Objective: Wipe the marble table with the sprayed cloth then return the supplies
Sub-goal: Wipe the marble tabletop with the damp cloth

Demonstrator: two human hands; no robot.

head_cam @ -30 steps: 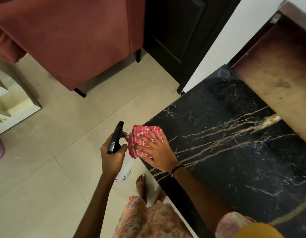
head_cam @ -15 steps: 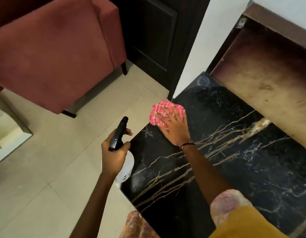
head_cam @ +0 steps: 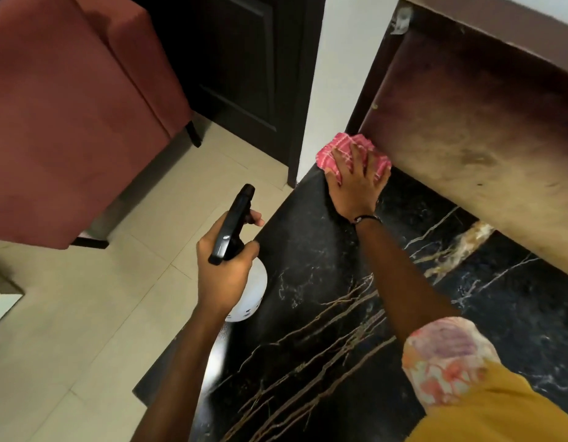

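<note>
Wiping the far corner of the black marble table, one hand on a cloth and one on a sprayer.

A red armchair is standing on the tiled floor to the left, well apart from the table, with a dark door behind it; a white wall edge and a brown ledge are hemming in the table's far corner, and the ledge is overhanging the marble just beside the cloth. The right hand is lying flat with fingers spread, pressing the one pink checked cloth onto that corner. The left hand is curled tight round the neck of the one spray bottle, holding it off the table's left edge, its black trigger head pointing away over the floor.
</note>
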